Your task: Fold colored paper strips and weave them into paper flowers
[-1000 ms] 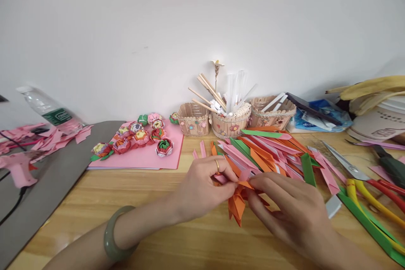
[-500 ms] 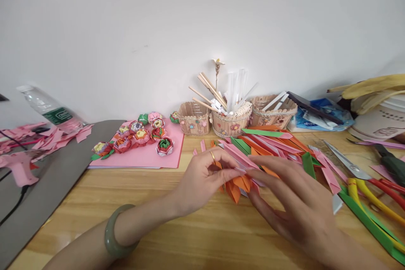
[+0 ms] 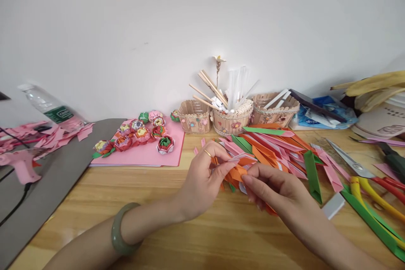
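Between my hands is a folded orange paper piece (image 3: pixel 236 173), layered with pale purple and other colours, partly hidden by fingers. My left hand (image 3: pixel 204 177), with a ring on one finger, pinches its left side between thumb and forefinger. On its right side the thumb and fingers of my right hand (image 3: pixel 278 190) are closed on the orange paper. Just behind lies a heap of folded paper strips (image 3: pixel 272 147) in pink, orange and green. Finished paper flowers (image 3: pixel 142 135) sit on a pink paper stack (image 3: pixel 152 159) to the left.
Three decorated wooden baskets (image 3: pixel 194 124) stand against the wall, the middle one holding sticks and clear tubes. Scissors (image 3: pixel 357 168) with red and yellow handles lie at right. A pink glue gun (image 3: pixel 22 166) and a plastic bottle (image 3: pixel 52 107) are at left.
My right hand's spread fingers have closed in on the orange paper. The paper has turned, and its orange points no longer hang below. My left hand keeps its pinch.
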Tool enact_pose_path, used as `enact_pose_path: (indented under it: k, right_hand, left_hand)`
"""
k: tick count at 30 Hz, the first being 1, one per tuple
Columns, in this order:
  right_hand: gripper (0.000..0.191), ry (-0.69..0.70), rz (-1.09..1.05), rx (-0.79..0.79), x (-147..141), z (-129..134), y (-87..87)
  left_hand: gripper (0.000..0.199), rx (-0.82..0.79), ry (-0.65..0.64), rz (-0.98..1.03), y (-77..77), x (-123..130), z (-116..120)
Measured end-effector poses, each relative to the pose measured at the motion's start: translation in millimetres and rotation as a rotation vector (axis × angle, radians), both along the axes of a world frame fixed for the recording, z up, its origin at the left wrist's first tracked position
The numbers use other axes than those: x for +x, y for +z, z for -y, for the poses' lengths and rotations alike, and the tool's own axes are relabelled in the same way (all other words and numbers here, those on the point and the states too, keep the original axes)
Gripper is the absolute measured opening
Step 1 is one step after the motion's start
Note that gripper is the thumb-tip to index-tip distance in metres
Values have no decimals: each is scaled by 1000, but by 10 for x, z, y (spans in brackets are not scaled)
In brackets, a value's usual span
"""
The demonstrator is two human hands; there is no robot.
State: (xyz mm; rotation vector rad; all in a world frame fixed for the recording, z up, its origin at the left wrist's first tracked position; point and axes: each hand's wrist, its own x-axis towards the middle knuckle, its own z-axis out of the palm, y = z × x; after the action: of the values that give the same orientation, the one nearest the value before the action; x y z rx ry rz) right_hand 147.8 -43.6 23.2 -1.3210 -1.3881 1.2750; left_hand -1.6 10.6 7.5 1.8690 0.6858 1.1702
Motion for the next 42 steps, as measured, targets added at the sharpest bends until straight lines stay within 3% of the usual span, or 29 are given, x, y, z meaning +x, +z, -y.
enact_pose_path:
  k: [9,17,25,42]
  right_hand:
    - [36,-18,-39,-12,-24,-18,-57]
    - [36,-5,-71,1,-99,8,-103]
    - [35,-4,-125,-34,-100,-7,-132]
    - [28,-31,133,185,-42,-11,-159]
  left_hand:
    - [11,-138,33,28,-18,12,9]
    - [9,-25,83,90,-80,20,25]
    - [7,-114,108,142,-102,28,47]
    - [12,-383,100,120,7,34,30]
